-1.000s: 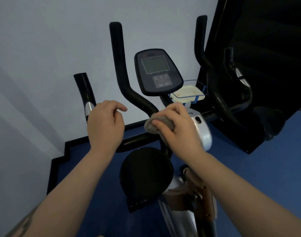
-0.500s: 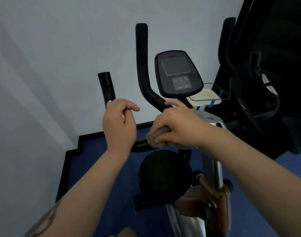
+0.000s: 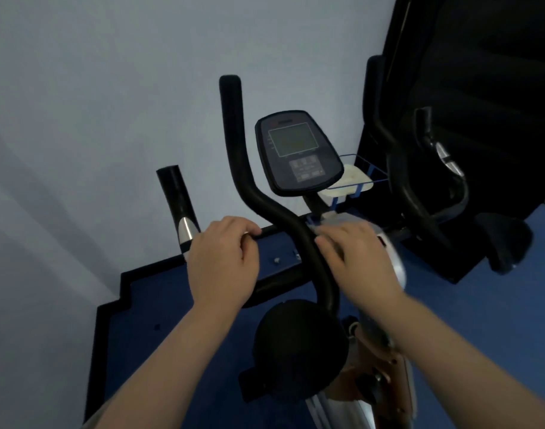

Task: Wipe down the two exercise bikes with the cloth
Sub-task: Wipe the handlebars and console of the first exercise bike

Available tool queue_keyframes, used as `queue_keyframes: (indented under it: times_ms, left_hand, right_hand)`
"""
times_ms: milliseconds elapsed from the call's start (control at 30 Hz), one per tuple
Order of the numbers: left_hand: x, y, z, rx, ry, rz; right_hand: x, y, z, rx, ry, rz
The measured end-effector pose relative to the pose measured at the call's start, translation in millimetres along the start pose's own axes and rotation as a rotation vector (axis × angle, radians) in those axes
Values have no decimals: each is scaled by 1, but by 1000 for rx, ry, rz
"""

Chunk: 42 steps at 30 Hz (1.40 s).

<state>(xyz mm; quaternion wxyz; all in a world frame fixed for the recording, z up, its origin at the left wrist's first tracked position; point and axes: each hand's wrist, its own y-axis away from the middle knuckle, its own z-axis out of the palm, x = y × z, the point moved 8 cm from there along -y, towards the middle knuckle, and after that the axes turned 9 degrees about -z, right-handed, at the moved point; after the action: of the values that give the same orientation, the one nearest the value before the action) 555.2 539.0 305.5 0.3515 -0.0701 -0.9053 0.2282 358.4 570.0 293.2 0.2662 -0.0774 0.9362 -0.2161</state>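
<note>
**Head view: both hands at the handlebar, cloth barely in sight**

Head camera looks down on the exercise bike, whose black handlebar snakes up through the middle of the picture toward 12 o'clock. The left hand sits at about 9 o'clock of the bar's bend, fingers curled over the lower crossbar; whether it truly grips is hard to tell. The right hand lies at 3 o'clock of the bend, blurred, fingers fairly flat and pressing toward the bar. The cloth seems to be the pale sliver at its fingertips, mostly hidden under the hand. The console stands at 1 o'clock, with a wire basket just beside it. A second dark machine fills the 2 o'clock side.

Judging from this, a flat-fingered hold could let the cloth slip off the round bar and drop to the floor. A wide sweep could also knock the console or the basket.
</note>
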Motion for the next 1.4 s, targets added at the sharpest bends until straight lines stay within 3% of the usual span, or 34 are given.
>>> queue_keyframes:
  times_ms: [100, 200, 267, 467, 567, 633, 700, 767, 867, 967, 1100, 1233, 1300, 1400]
  left_hand:
    - [0, 0, 2, -25, -33, 0]
    - [2, -1, 9, -72, -72, 33]
    - [1, 0, 8, -87, -59, 41]
    - [-1, 0, -2, 0, 80, 18]
    - [-1, -4, -1, -50, 164, 0]
    - [1, -17, -1, -157, 239, 5]
    - [4, -38, -6, -196, 169, 76]
    - [0, -58, -13, -159, 50, 138]
    - [-9, -68, -10, -119, -103, 218]
    - [-17, -67, -13, -34, -90, 184]
    - [-14, -66, -13, -5, -124, 223]
    - [-11, -67, -11, -25, -174, 229]
    - [-12, -68, -11, -28, -181, 224]
    - [-12, -67, -11, -22, -191, 211]
  right_hand:
    - [9, 15, 7, 0, -63, 143]
    - [17, -10, 6, -54, 97, 184]
    - [6, -16, 9, 17, 151, 166]
    - [29, -2, -2, 178, -379, 352]
    - [8, -44, 0, 263, -650, 236]
    - [-26, -64, 25, 77, -622, 68]
    - [-31, -59, 45, -113, -515, 15]
    - [-22, -40, 43, -159, -421, -69]
    - [-15, -30, 25, -62, -330, -177]
    - [-33, -65, 23, 56, -377, -220]
    - [-56, -73, 42, -83, -267, -311]
    - [-55, -57, 14, -32, -116, -497]
    - [-64, -81, 9, 4, -102, -493]
    - [-83, -104, 34, -71, -54, -420]
